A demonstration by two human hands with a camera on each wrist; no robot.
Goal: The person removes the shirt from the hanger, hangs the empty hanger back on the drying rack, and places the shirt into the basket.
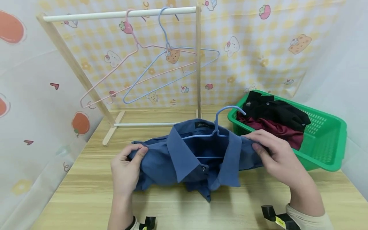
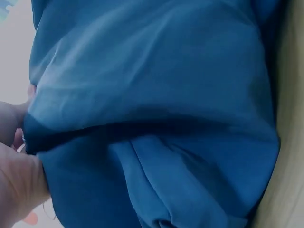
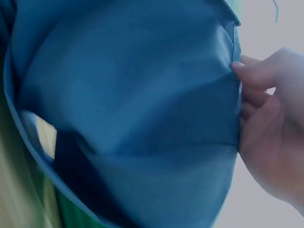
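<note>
A dark blue collared shirt (image 1: 155, 163) hangs spread between the two hands over the table, its collar facing up. Inside it sits a blue hanger (image 1: 198, 136), whose hook rises above the collar and points right. The left hand (image 1: 126, 169) pinches the shirt's shoulder at the left, thumb on top. At the other shoulder, the right hand (image 1: 273, 156) grips the cloth between thumb and fingers. In the left wrist view, blue fabric (image 2: 152, 85) fills most of the picture. The right wrist view shows the thumb pressed on the shoulder edge of the shirt (image 3: 166, 95).
Behind the shirt stands a wooden rack (image 1: 199, 64) with a white top bar (image 1: 95, 16). A pink hanger (image 1: 115, 68) and another blue hanger (image 1: 145, 72) hang from it. At the right, a green basket (image 1: 330, 143) holds black clothing (image 1: 279, 110) and dark red clothing (image 1: 276, 131).
</note>
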